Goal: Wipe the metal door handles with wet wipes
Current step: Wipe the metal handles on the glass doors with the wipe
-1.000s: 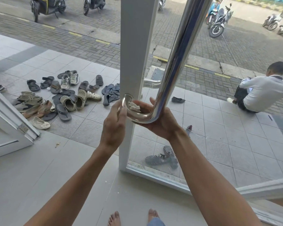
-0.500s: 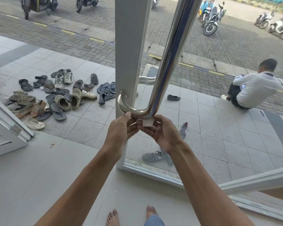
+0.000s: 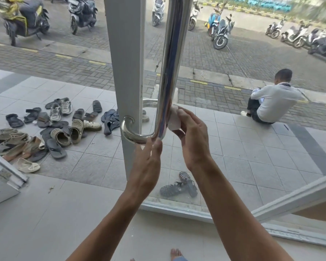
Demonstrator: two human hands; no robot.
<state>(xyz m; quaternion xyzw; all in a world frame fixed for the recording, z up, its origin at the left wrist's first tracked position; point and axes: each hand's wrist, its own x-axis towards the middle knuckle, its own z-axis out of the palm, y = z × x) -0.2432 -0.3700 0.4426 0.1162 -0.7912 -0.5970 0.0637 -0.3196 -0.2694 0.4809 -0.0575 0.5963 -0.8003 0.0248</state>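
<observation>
A long polished metal door handle (image 3: 168, 59) runs down the glass door and bends at its lower end (image 3: 137, 137) into the white door frame (image 3: 127, 76). My right hand (image 3: 191, 137) pinches a white wet wipe (image 3: 174, 119) against the right side of the vertical bar, just above the bend. My left hand (image 3: 146, 163) is below the bend, its fingertips touching the underside of the handle, fingers fairly straight.
Beyond the glass, a pile of sandals and shoes (image 3: 51, 129) lies on the tiled porch at left, and a pair of sandals (image 3: 179, 184) near the door's foot. A person (image 3: 271, 102) sits on the step at right. Motorbikes (image 3: 24, 17) are parked on the pavement.
My right hand has moved the wipe from under the bend up onto the right side of the vertical bar. My left hand stays under the bend. The view has tilted upward.
</observation>
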